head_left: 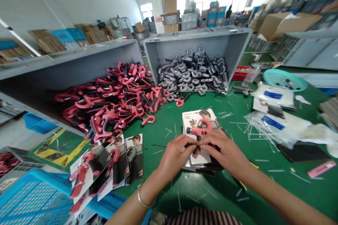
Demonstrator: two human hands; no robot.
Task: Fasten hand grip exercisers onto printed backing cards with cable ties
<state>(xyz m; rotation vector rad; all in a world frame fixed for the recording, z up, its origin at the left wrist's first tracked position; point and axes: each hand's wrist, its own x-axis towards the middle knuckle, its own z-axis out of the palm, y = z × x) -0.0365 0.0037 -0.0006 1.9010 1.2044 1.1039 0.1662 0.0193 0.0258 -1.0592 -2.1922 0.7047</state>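
A red-and-black hook-ended tool [205,126] lies on a printed backing card [188,119], on top of a small stack of cards. My left hand [177,150] and my right hand [220,146] meet over the tool's lower part, fingertips pinched together. What the fingertips pinch is too small and covered to make out. At the left, several carded tools [114,167], red and grey, overlap at the table edge above a blue crate [34,195].
Red tools [124,102] spill from a tipped grey bin [63,54]; grey tools [194,72] fill another bin [239,54]. Thin white strips [260,135] litter the green table [163,119]. Plastic bags [274,95], a teal basin [285,77] and a pink-cased object [321,168] lie right.
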